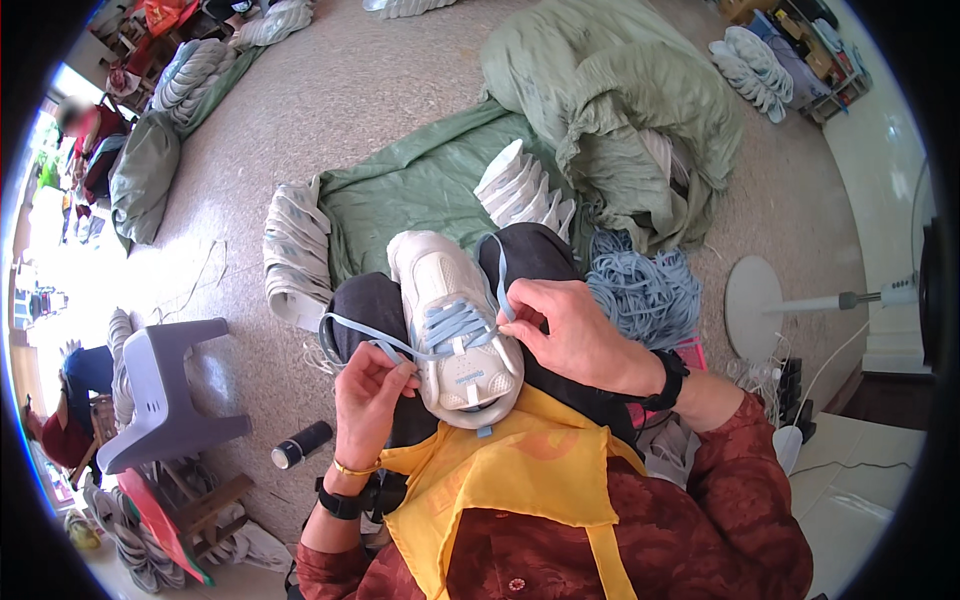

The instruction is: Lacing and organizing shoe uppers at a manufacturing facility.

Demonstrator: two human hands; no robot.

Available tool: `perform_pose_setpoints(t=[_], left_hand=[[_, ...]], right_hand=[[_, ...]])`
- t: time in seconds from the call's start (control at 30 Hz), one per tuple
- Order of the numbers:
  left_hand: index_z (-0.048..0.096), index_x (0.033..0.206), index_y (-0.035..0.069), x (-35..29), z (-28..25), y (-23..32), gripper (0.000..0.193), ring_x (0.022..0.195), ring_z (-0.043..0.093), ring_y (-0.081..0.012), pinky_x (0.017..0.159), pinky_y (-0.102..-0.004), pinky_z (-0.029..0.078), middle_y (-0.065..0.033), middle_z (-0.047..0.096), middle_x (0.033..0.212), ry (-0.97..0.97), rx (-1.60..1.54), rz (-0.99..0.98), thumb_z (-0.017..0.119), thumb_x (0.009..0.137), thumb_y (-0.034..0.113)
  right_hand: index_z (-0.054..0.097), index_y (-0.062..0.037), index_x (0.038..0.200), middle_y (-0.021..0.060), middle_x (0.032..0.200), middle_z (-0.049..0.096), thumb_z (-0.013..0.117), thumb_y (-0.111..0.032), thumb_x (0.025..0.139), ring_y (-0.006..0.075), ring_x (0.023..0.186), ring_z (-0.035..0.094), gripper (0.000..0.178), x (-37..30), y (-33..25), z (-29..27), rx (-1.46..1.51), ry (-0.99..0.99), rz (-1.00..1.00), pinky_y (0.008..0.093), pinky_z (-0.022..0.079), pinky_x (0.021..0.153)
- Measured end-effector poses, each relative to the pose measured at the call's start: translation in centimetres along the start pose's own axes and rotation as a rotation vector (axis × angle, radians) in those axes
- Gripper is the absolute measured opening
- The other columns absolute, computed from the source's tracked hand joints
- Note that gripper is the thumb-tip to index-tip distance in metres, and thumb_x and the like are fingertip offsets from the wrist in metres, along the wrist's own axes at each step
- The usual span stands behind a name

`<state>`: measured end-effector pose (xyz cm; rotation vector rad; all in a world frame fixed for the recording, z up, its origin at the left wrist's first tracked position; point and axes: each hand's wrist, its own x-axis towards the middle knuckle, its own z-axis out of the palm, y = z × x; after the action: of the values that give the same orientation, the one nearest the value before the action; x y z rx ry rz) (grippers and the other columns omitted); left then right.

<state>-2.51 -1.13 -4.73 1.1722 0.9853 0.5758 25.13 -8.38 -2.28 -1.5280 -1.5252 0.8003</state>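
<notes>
A cream-white sneaker [428,265] rests on my lap between my knees, its toe pointing away from me and its heel toward my yellow apron [500,475]. Pale blue shoelace [452,322] crosses its tongue in several rows. At the shoe's left side my left hand [366,402] pinches a lace end by the upper eyelets, and a loop of that lace arcs out over my left knee. My right hand [575,335] is closed on the other lace at the right eyelets; this lace bows up beside my right knee.
A heap of blue laces [645,290] lies beyond my right knee. Stacked white shoe pieces [297,250] stand on a green cloth [400,170] near a large green sack [640,90]. Left are a grey plastic stool [165,400] and a black bottle [302,445]; right, a white fan stand [755,305].
</notes>
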Motion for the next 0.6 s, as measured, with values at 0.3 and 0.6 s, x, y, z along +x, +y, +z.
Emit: perform_pose_setpoints(t=[0.3,0.6], left_hand=[[0.058,0.096,0.002,0.1,0.0,0.1,0.011,0.08,0.069,-0.0102,0.074,-0.0247,0.056,-0.0055,0.07,0.089,0.008,-0.012,-0.008,0.066,0.102,0.002],[0.057,0.096,0.002,0.0,0.0,0.2,0.011,0.081,0.069,-0.0109,0.075,-0.0252,0.057,-0.0056,0.07,0.088,0.012,-0.026,-0.012,0.066,0.103,0.003]], right_hand=[[0.061,0.0027,0.09,0.0161,0.079,0.069,0.076,-0.002,0.088,0.0292,0.069,0.07,0.016,1.1,0.4,-0.3,-0.041,-0.068,-0.068,0.0373,0.054,0.063],[0.062,0.0028,0.091,0.0129,0.081,0.072,0.077,-0.003,0.089,0.0222,0.068,0.071,0.015,0.5,0.5,-0.3,0.034,-0.053,0.018,0.0348,0.055,0.063]])
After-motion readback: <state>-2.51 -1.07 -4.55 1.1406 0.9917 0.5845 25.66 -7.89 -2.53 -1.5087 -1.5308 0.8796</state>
